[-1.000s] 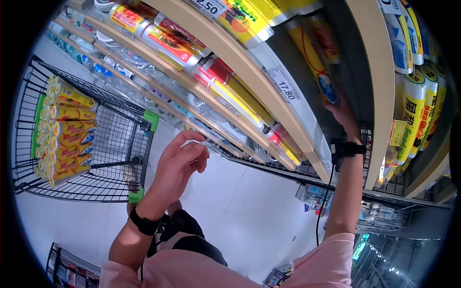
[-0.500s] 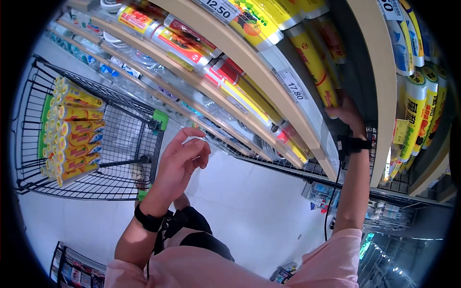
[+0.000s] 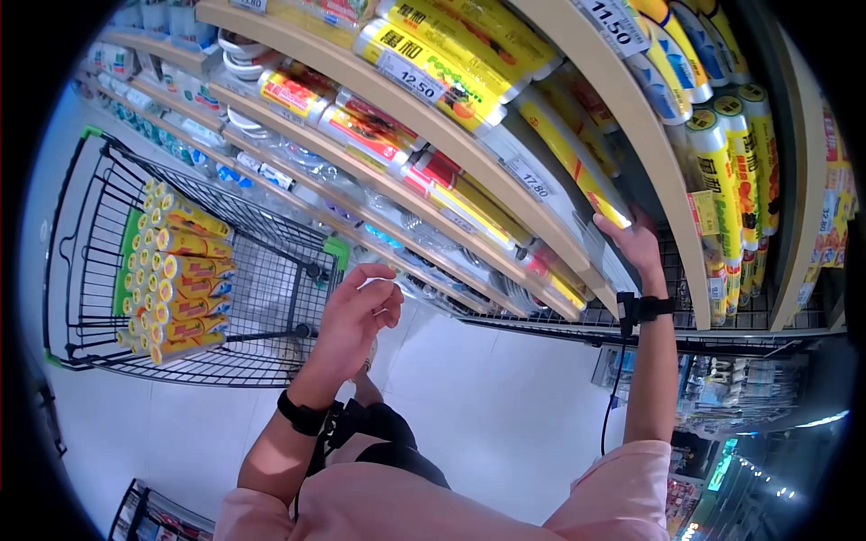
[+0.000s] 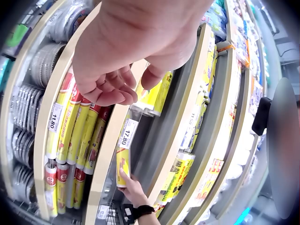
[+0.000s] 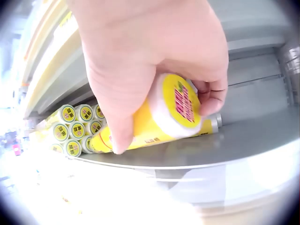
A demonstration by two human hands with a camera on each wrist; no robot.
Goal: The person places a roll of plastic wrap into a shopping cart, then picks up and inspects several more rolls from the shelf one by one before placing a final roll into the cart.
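Observation:
In the head view my right hand (image 3: 637,242) grips the near end of a yellow roll (image 3: 577,167) on a shelf, just behind the 17.80 price tag (image 3: 530,178). Seen from the right wrist, thumb and fingers wrap that yellow roll (image 5: 150,123), whose round printed end faces the camera. The roll slants over the grey shelf floor (image 5: 253,131). My left hand (image 3: 352,329) hangs in the air before the lower shelves, fingers loosely curled and holding nothing. From the left wrist, the left hand (image 4: 136,42) appears large in front of the shelves.
A shopping cart (image 3: 271,261) with stacked yellow rolls (image 3: 189,279) stands at the left. More yellow rolls (image 3: 451,68) fill neighbouring shelves, behind wooden shelf edges (image 3: 622,99). Upright yellow rolls (image 3: 722,194) stand at the right. Deeper in the shelf lie stacked rolls (image 5: 75,129).
The right hand has drawn the yellow roll nearer the shelf's front strip, and the roll has turned in its grasp. The head view has shifted. The left hand keeps its loose curl.

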